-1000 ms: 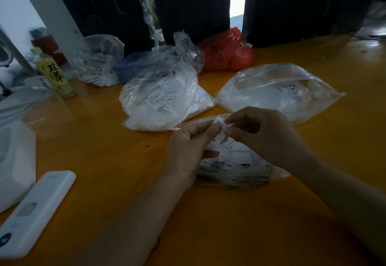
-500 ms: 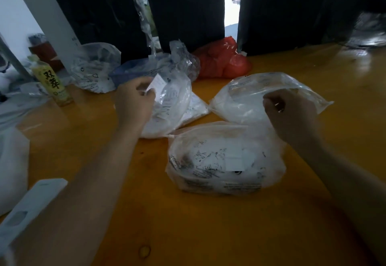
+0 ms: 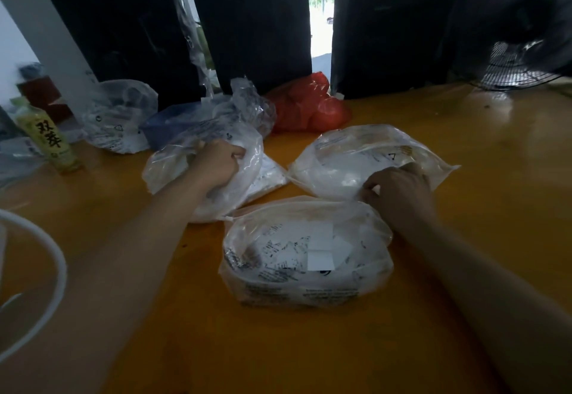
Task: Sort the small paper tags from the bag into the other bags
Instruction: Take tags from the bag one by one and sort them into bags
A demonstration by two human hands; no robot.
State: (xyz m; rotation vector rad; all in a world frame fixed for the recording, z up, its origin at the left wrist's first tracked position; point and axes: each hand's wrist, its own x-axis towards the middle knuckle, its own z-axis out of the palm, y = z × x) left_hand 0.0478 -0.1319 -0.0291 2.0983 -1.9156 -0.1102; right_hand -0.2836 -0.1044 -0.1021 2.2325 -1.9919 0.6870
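— Hands?
— I log the left hand [image 3: 216, 163] gripping the left clear bag [image 3: 173, 167]; right hand [image 3: 399, 189] pinching the right clear bag [image 3: 349, 158].
— Tags?
— Paper tags [image 3: 309, 248] sit inside the near bag [image 3: 306, 282], mid-bench [image 3: 464, 152].

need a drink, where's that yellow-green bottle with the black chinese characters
In the head view the yellow-green bottle stands at the far left of the orange table, just left of a crumpled clear plastic bag and well left of the left hand.
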